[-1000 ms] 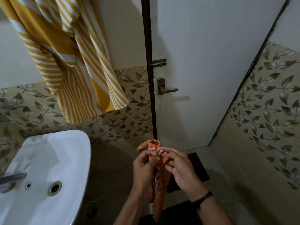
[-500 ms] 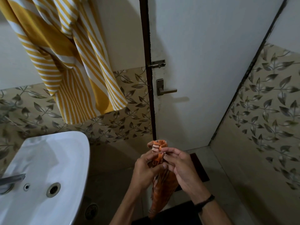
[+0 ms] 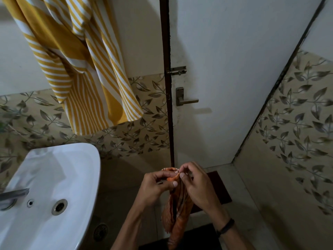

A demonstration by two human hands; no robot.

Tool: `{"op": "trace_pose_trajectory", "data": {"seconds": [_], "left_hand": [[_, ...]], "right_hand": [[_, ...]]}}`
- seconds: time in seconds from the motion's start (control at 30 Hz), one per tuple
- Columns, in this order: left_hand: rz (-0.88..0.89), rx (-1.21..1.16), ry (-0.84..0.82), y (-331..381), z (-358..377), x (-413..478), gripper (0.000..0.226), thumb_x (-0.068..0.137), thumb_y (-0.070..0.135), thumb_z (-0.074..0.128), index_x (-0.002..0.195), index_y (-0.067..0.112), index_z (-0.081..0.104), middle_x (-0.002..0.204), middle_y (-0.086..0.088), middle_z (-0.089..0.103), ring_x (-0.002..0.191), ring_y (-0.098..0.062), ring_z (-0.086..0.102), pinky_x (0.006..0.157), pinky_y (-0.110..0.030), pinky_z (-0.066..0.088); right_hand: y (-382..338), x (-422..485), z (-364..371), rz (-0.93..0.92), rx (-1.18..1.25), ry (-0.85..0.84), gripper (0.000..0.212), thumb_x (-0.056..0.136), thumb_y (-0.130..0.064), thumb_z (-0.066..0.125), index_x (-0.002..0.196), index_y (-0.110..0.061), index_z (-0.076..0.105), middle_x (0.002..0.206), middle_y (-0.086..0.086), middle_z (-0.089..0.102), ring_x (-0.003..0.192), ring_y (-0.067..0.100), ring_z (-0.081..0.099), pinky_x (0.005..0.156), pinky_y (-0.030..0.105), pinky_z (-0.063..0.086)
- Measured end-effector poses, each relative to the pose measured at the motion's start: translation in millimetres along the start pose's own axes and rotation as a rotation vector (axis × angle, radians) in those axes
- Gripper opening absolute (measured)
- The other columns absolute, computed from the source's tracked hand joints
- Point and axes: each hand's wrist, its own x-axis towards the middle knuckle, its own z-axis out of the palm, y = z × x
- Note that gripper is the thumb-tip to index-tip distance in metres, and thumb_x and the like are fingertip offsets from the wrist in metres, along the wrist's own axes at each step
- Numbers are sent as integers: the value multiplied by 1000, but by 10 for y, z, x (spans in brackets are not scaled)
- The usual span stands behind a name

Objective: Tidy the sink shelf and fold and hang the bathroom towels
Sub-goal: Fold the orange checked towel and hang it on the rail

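Note:
A small orange striped towel hangs bunched below my hands, in front of the door. My left hand pinches its top edge from the left. My right hand pinches the same edge from the right, fingertips almost touching the left hand's. A dark band sits on my right wrist. A large yellow and white striped towel hangs crumpled on the wall at the upper left, above the sink.
A white sink with a drain and a metal tap fills the lower left. The white door has a lever handle and a bolt. A dark mat lies on the floor. Leaf-patterned tiles cover both walls.
Both hands have shifted to the right with the orange towel. The raised bunched top edge has been drawn down between the fingertips.

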Motion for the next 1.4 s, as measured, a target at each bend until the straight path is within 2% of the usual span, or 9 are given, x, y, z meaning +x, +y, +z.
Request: {"op": "trace_pose_trajectory", "data": {"seconds": [0.27,0.43,0.6,0.8,1.0,1.17,1.27,1.33,1.4], "left_hand": [[-55,-258,44,-58,-97,-41,31,92,-9,58,116,3,74,109,-16,76,92,-16,71,72,-22,54],[-14,-232,-11,-91,-77,-27,36,85,-5,69,119,6,73,118,-18,73,115,-33,68,98,-41,54],[41,-95,-99,-81,-92,-24,38,89,-4,68,123,11,72,126,-12,69,121,-32,63,105,-49,50],[-48,-28,-119,-92,90,-58,39,80,-6,68,115,9,76,111,-14,76,105,-21,71,95,-34,53],[-150,-393,45,-27,10,-94,38,81,-19,62,109,2,77,111,-22,74,98,-24,71,81,-25,58],[-119,-555,62,307,32,-53,40,77,-21,58,103,2,79,108,-18,76,91,-19,73,81,-25,61],[-103,-609,23,506,140,-62,40,74,-18,58,101,2,80,98,-18,77,81,-19,74,74,-27,62],[-88,-632,0,642,197,-70,39,74,-17,58,104,-2,77,95,-19,76,77,-18,74,68,-26,62],[-83,-648,-12,749,224,-84,38,78,-20,56,110,-7,72,93,-19,76,72,-17,74,60,-23,60]], "right_hand": [[11,30,-29,4,11,-260,12,100,-23,53,96,-33,58,100,-17,51,97,-2,56,76,10,42],[-67,51,-55,14,26,-376,6,104,-31,48,101,-33,53,91,-18,57,81,-8,56,64,10,41],[-128,57,-25,50,142,-242,9,100,-26,57,95,-33,54,92,-12,66,83,-6,65,69,13,49],[-135,103,51,75,141,60,29,94,-21,68,77,-34,49,76,-19,63,76,-1,64,59,11,45],[365,-79,-2,329,323,293,21,92,-18,71,81,-29,57,81,-7,66,80,8,65,68,19,51],[1258,-290,424,692,181,-154,23,80,-27,81,88,-32,60,101,2,67,91,19,65,72,30,54],[1777,-470,858,725,98,-273,60,65,-58,81,115,-36,54,128,8,56,109,25,62,90,35,53],[1542,-488,872,733,102,-328,96,57,-67,84,134,-22,48,135,9,49,119,28,57,95,33,48],[1332,-495,853,758,347,-295,96,56,-64,88,131,-20,48,129,5,58,112,20,63,95,38,55]]}}
